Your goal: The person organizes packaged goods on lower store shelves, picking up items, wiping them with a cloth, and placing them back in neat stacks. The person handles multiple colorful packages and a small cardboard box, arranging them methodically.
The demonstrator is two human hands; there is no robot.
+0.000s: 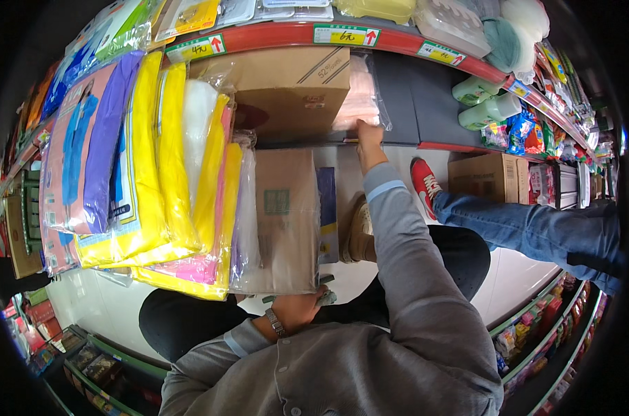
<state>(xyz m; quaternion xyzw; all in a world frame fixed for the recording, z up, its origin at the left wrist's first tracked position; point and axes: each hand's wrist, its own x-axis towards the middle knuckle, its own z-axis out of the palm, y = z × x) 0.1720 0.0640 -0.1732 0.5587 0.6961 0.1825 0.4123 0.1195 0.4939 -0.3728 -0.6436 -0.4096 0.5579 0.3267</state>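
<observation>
Nearest, left hand grips the bottom edge of a stack of plastic-wrapped yellow and pink packs; a brown box leans beside them; farther up, right hand presses fingers on a clear pink packet by the shelf carton; another person's jeans leg crosses right.

Fingers of the left hand vanish beneath stacked packets; another person's leg runs off frame right.

Glossy clear plastic on pink packet; matt brown cardboard box; shiny film-wrapped yellow raincoats; metal watch.
</observation>
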